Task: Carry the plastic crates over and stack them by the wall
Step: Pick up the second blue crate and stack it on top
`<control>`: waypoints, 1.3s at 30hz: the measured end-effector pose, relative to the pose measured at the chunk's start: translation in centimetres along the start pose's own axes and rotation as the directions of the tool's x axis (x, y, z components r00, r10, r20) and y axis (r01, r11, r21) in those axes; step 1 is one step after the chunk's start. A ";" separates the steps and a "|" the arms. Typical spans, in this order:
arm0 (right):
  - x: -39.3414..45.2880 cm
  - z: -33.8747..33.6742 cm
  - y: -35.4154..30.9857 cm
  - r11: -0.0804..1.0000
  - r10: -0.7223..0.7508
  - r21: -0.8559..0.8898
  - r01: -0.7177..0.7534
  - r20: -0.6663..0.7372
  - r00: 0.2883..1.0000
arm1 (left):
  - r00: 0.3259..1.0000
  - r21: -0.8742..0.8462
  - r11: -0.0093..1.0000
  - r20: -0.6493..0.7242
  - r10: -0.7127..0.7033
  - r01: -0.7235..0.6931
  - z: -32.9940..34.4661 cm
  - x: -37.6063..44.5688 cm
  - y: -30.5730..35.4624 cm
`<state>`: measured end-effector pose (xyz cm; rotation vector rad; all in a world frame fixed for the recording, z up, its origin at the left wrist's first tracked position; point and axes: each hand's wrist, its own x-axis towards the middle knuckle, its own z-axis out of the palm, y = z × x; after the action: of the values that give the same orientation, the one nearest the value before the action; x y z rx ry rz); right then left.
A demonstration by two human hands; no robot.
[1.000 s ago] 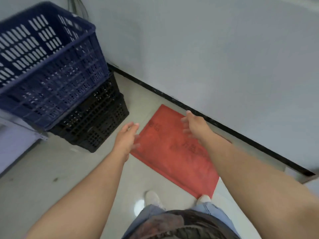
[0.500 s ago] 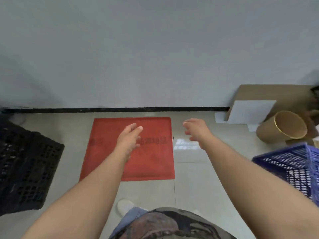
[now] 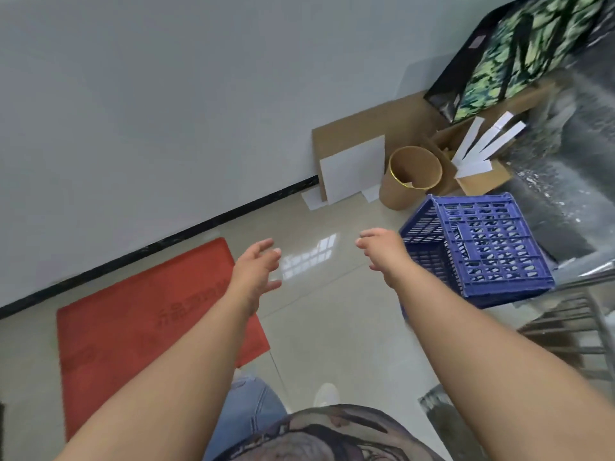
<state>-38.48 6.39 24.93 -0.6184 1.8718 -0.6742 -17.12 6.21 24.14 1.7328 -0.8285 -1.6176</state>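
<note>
Both my hands out front, empty, fingers loosely spread: left hand [image 3: 256, 271], right hand [image 3: 382, 249]. Blue slatted plastic crate [image 3: 489, 247] sits just right of the right hand, near the grey wall [image 3: 166, 111]. Red floor mat [image 3: 133, 314] under left forearm.

Faint, unreadable embossed characters on the red floor mat [image 3: 139, 324]; nothing else legible.

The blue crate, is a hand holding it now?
No, both the left hand and the right hand are open and empty, short of the blue crate.
</note>
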 end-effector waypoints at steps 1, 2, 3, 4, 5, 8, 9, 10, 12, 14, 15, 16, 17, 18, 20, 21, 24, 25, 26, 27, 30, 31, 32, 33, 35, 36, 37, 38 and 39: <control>0.4 -0.9 0.3 1.000 0.016 0.020 -0.015 -0.024 1.000 | 1.000 0.015 1.000 0.021 -0.002 0.002 1.1 0.3 0.4; 0.9 -1.7 0.6 0.999 0.028 0.040 -0.026 -0.048 0.998 | 0.999 0.027 1.000 0.036 -0.003 0.002 2.0 0.6 0.7; 1.3 -2.3 0.8 0.997 0.043 0.060 -0.039 -0.067 0.997 | 0.999 0.039 0.999 0.048 -0.007 0.005 2.9 1.0 1.2; 1.9 -2.8 1.1 0.996 0.054 0.081 -0.047 -0.081 0.995 | 0.998 0.051 0.999 0.058 -0.013 0.010 3.7 1.5 1.6; 2.5 -3.2 1.3 0.993 0.073 0.101 -0.064 -0.096 0.993 | 0.997 0.063 0.998 0.073 -0.019 0.014 4.5 2.2 2.0; 4.4 -4.3 1.6 0.985 0.110 0.147 -0.086 -0.161 0.981 | 0.989 0.092 0.996 0.146 -0.034 0.020 6.7 4.4 3.0; 5.0 -4.6 1.6 0.983 0.126 0.156 -0.097 -0.185 0.975 | 0.984 0.106 0.994 0.171 -0.042 0.024 7.5 5.2 3.4; 5.6 -5.1 1.5 0.981 0.137 0.161 -0.104 -0.205 0.969 | 0.980 0.115 0.993 0.193 -0.050 0.028 8.2 6.0 3.8; 6.6 -6.2 1.1 0.979 0.149 0.172 -0.110 -0.232 0.961 | 0.972 0.124 0.992 0.225 -0.061 0.034 9.8 7.4 4.7; 7.8 -7.5 0.8 0.978 0.152 0.177 -0.106 -0.272 0.950 | 0.967 0.144 0.989 0.244 -0.074 0.039 11.4 8.8 5.5; 8.2 -8.2 0.6 0.978 0.153 0.180 -0.103 -0.290 0.945 | 0.964 0.155 0.987 0.252 -0.081 0.043 12.2 9.5 5.9; 8.8 -8.8 0.5 0.978 0.156 0.183 -0.103 -0.303 0.940 | 0.961 0.168 0.985 0.261 -0.086 0.043 13.0 10.1 6.2; 9.2 -9.4 0.4 0.977 0.161 0.184 -0.106 -0.315 0.935 | 0.958 0.186 0.982 0.274 -0.089 0.038 13.9 10.7 6.5; 9.7 -10.0 0.3 0.978 0.167 0.178 -0.113 -0.329 0.929 | 0.954 0.206 0.978 0.285 -0.089 0.030 14.6 11.3 6.7; 10.7 -11.1 0.6 0.975 0.192 0.178 -0.135 -0.358 0.914 | 0.950 0.244 0.970 0.299 -0.094 0.019 16.3 12.5 7.0; 11.2 -11.7 0.9 0.972 0.205 0.184 -0.146 -0.362 0.909 | 0.948 0.264 0.964 0.301 -0.101 0.019 17.1 13.0 6.9; 12.8 -13.6 2.3 0.971 0.223 0.166 -0.173 -0.364 0.904 | 0.945 0.326 0.945 0.305 -0.121 0.016 19.7 14.3 5.8; 13.5 -14.4 2.9 0.971 0.230 0.152 -0.186 -0.366 0.902 | 0.943 0.337 0.941 0.305 -0.131 0.022 20.6 14.7 5.2; 14.2 -15.1 3.5 0.970 0.238 0.131 -0.203 -0.365 0.900 | 0.944 0.339 0.940 0.298 -0.144 0.037 21.5 15.1 4.5; 14.9 -15.8 4.1 0.970 0.243 0.106 -0.220 -0.364 0.899 | 0.946 0.337 0.940 0.286 -0.154 0.051 22.3 15.5 3.7; 17.6 -17.8 6.1 0.966 0.251 0.038 -0.256 -0.370 0.894 | 0.950 0.331 0.940 0.257 -0.177 0.086 24.5 16.6 1.3; 18.5 -18.4 6.9 0.964 0.254 0.018 -0.266 -0.370 0.894 | 0.951 0.326 0.940 0.248 -0.183 0.096 25.1 16.9 0.6; 19.7 -19.0 7.6 0.963 0.254 0.008 -0.270 -0.368 0.895 | 0.952 0.320 0.942 0.243 -0.186 0.103 25.7 17.3 -0.1; 20.9 -19.5 8.2 0.963 0.251 -0.003 -0.271 -0.369 0.895 | 0.952 0.318 0.942 0.241 -0.187 0.105 26.1 17.9 -0.8; 22.9 -20.1 8.9 0.960 0.246 -0.042 -0.276 -0.344 0.906 | 0.950 0.322 0.940 0.241 -0.196 0.112 27.0 19.2 -2.1; 24.1 -20.3 9.4 0.959 0.239 -0.068 -0.275 -0.331 0.913 | 0.949 0.322 0.939 0.242 -0.202 0.118 27.3 19.9 -2.8; 25.1 -20.4 9.7 0.955 0.234 -0.098 -0.280 -0.329 0.915 | 0.948 0.323 0.938 0.243 -0.208 0.123 27.6 20.7 -3.6; 26.2 -20.5 10.1 0.950 0.222 -0.138 -0.280 -0.332 0.917 | 0.946 0.322 0.938 0.244 -0.215 0.130 27.9 21.6 -4.4; 27.2 -20.3 10.6 0.943 0.201 -0.190 -0.274 -0.334 0.921 | 0.944 0.320 0.937 0.241 -0.225 0.142 28.2 22.4 -5.2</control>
<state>-68.28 -0.99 6.96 -0.4356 2.3000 -0.4080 -43.89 -8.94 4.78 1.8623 -1.1197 -1.9761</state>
